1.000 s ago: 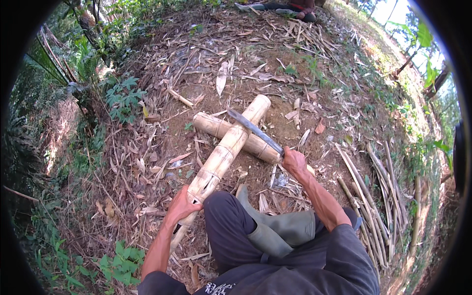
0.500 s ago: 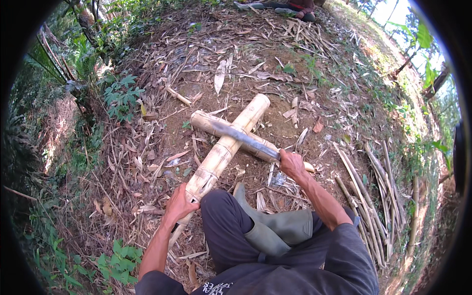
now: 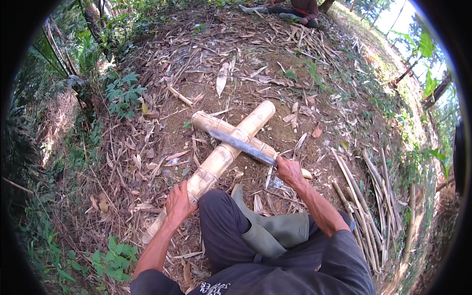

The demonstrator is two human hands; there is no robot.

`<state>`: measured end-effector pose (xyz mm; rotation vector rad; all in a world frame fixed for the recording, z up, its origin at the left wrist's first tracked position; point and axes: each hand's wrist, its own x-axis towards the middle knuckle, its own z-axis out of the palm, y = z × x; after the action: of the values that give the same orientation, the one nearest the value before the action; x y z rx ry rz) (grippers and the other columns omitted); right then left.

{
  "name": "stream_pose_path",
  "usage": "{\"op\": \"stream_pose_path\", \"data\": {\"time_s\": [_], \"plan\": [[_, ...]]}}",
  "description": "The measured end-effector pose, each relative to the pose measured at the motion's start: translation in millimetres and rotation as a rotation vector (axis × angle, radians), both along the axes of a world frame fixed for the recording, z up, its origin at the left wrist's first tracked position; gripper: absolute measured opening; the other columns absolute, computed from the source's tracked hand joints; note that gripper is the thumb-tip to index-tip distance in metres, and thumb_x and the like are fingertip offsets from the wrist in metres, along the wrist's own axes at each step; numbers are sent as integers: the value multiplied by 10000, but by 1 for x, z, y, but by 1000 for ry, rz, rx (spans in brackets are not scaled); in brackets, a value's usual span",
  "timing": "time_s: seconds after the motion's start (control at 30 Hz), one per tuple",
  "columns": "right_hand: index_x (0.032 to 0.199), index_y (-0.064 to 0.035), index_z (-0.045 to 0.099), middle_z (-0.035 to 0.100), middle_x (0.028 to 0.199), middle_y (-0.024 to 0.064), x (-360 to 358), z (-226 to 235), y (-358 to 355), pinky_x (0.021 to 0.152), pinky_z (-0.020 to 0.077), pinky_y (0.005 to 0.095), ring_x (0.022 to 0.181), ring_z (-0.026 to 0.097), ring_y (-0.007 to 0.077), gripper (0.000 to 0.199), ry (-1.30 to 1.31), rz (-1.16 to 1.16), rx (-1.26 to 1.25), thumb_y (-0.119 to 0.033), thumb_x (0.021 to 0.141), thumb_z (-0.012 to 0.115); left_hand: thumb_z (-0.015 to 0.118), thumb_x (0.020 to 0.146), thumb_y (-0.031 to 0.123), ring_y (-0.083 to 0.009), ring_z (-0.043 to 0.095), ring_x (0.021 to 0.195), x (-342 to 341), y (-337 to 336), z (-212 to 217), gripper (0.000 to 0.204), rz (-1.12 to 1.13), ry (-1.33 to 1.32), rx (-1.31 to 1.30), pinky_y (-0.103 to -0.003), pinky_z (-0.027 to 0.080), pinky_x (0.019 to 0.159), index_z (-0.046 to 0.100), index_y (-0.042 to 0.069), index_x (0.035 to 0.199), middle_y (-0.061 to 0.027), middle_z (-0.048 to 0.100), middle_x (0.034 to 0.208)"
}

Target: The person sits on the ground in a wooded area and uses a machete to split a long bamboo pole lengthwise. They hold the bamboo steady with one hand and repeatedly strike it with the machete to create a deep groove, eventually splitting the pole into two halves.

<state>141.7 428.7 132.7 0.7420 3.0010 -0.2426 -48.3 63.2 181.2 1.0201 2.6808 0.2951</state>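
A thick pale bamboo pole [image 3: 216, 163] slants from near my left knee to the far right. It rests across a second, shorter bamboo piece [image 3: 204, 121] on the ground, forming a cross. My left hand [image 3: 179, 201] wraps over the near part of the pole, by the knee. In my right hand [image 3: 290, 172] is a machete, gripped by its light handle [image 3: 306, 174]. Its long blade [image 3: 243, 146], blurred toward the tip, lies across the pole just nearer than the crossing. Whether the edge has bitten into the bamboo cannot be made out.
Thin sticks [image 3: 361, 211] lie bundled at the right. My legs are folded, with green rubber boots [image 3: 282, 228] close to the pole. Dry leaves and splinters litter the ground. Another person [image 3: 300, 12] sits at the far edge; leafy plants [image 3: 123, 93] grow left.
The machete blade has come down nearer to me along the pole. The pole's far end has shifted slightly right, and a dark opening by my left hand no longer shows.
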Motion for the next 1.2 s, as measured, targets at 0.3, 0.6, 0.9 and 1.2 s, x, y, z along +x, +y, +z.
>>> {"op": "stream_pose_path", "data": {"time_s": [0.3,0.6,0.9,1.2], "plan": [[898,18,557,655,712,237,2,3,-2,559,508,478,623,663,366,158,-16,-28,19,-105,799,555,883,610,185,-399,565,978,-4,3,9,933,-46,101,-118,-482,443,850,359,16,1364,-231,504,1068],[886,16,557,657,694,212,8,9,2,528,497,473,595,655,364,134,1,-60,37,-96,841,498,891,593,177,-408,537,1005,6,-6,-24,992,-27,142,-95,-494,421,857,344,8,1403,-242,492,1100],[863,4,538,618,600,169,15,-12,2,474,471,445,516,621,313,83,77,-21,96,-66,834,504,684,725,-7,-372,541,947,22,-10,-57,759,-7,200,-44,-467,421,812,358,39,1408,-210,495,1066],[864,13,550,647,670,200,9,9,-6,512,502,462,554,646,329,109,25,-57,113,-61,865,470,557,885,152,-392,484,964,45,-19,-136,625,76,252,30,-484,399,840,298,100,1451,-223,453,1094]]}}
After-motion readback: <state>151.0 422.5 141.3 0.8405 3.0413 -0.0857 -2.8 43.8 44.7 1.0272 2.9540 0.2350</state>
